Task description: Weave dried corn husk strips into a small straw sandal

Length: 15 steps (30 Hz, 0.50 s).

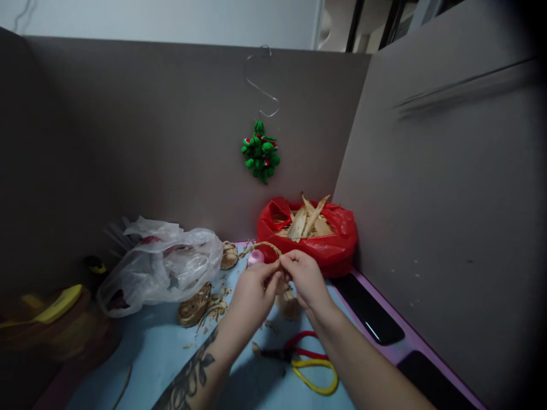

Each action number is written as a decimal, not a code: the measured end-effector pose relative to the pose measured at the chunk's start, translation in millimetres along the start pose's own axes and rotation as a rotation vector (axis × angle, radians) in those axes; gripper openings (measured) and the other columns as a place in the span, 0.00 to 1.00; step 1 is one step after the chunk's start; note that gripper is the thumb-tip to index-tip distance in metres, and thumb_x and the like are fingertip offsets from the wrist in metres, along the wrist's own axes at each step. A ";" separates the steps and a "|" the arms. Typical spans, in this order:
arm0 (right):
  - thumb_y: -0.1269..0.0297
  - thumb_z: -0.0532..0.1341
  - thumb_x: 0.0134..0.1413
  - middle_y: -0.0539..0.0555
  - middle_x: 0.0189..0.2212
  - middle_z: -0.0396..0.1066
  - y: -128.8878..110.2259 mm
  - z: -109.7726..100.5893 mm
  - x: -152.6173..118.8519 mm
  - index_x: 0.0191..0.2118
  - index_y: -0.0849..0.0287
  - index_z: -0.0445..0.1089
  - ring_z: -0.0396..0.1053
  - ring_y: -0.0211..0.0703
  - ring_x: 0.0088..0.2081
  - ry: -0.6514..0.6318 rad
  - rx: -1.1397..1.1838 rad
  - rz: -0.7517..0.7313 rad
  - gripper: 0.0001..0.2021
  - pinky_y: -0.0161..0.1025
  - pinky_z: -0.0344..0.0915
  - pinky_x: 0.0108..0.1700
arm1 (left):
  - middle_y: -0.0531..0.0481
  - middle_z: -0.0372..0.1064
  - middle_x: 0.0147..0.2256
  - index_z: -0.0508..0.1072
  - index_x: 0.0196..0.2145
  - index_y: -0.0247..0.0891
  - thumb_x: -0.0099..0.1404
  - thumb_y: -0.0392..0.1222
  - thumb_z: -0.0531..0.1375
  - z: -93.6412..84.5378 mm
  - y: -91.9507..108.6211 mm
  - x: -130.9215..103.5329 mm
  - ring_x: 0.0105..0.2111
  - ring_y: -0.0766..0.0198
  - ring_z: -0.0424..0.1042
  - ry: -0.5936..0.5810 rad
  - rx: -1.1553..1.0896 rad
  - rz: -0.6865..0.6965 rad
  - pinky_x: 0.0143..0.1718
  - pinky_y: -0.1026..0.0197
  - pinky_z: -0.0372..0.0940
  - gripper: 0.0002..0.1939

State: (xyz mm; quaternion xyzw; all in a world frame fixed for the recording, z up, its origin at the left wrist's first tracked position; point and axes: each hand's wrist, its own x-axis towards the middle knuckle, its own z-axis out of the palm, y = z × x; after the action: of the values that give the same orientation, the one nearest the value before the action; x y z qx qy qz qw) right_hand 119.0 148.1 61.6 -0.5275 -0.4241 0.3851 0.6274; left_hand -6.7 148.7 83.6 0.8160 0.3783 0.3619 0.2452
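Note:
My left hand and my right hand meet over the middle of the table, fingertips pinched together. Between them they hold a tan twisted cord, which looks made of dry husk and curves up and to the left. A pale loose strand hangs below the fingers. Just beyond my left hand is a small pink object, partly hidden by it. Below my hands lie scissors with a red and a yellow handle loop. A coil of brown cord rests to the left, amid dry scraps.
A red plastic bag full of dry husk strips stands at the back right. To the left are a clear plastic bag and a blurred yellow-edged container. Two dark phones lie at right. A green ornament hangs from the back panel.

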 end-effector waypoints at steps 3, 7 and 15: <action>0.58 0.63 0.39 0.46 0.16 0.61 -2.5 -3.0 3.1 0.22 0.59 0.62 0.57 0.35 0.20 0.003 0.161 0.058 0.11 0.33 0.54 0.23 | 0.40 0.71 0.47 0.67 0.54 0.36 0.63 0.36 0.52 4.4 9.7 -7.8 0.43 0.55 0.71 -0.078 0.216 0.079 0.43 0.55 0.65 0.21; 0.60 0.64 0.39 0.45 0.17 0.61 -0.8 -2.1 5.9 0.22 0.58 0.62 0.58 0.34 0.21 0.008 0.173 -0.020 0.11 0.33 0.55 0.25 | 0.38 0.70 0.47 0.66 0.53 0.35 0.63 0.35 0.51 4.4 11.4 -10.7 0.43 0.53 0.70 -0.016 0.344 0.111 0.43 0.53 0.66 0.20; 0.59 0.61 0.45 0.45 0.19 0.62 3.1 -2.6 7.0 0.25 0.58 0.61 0.61 0.35 0.23 -0.235 0.078 -0.035 0.10 0.33 0.58 0.27 | 0.46 0.74 0.34 0.74 0.35 0.35 0.61 0.37 0.55 -3.5 -12.6 9.1 0.34 0.62 0.71 0.092 -0.108 -0.083 0.35 0.63 0.65 0.09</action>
State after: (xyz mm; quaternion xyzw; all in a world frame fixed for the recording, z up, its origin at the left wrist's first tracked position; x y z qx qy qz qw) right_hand 123.7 154.2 59.2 -0.4465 -0.4886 0.4497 0.5997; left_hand -10.9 163.8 80.9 0.7676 0.4025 0.4084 0.2863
